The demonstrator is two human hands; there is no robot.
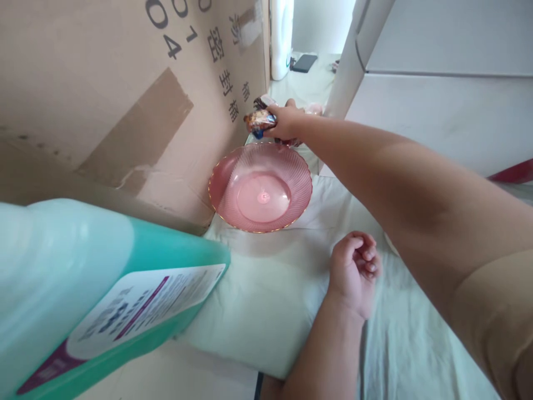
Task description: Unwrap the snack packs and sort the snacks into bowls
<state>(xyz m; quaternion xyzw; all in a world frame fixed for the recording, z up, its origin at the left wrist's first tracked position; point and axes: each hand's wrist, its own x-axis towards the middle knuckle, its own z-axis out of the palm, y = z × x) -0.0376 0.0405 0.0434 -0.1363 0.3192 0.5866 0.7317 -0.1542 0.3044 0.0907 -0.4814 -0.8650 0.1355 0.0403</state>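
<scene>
A pink, ribbed oval plate (263, 218) with a scalloped gold rim sits on the pale cloth, and nothing lies in it. Just beyond its far edge, my right hand (287, 122) is closed on several small, shiny wrapped packets (261, 120); their contents are too small to tell. The palm hides part of them. Nearer to me, to the right of the plate, my left hand (355, 266) rests palm up above the cloth. Its fingers are loosely curled, with nothing visible in them.
A large cardboard box (104, 100) rises along the left. A big bottle of green liquid (175, 244) leans into view at lower left. Behind stand a white bottle (282, 39) and a dark flat object (305, 63). White panels (433, 105) border the right side.
</scene>
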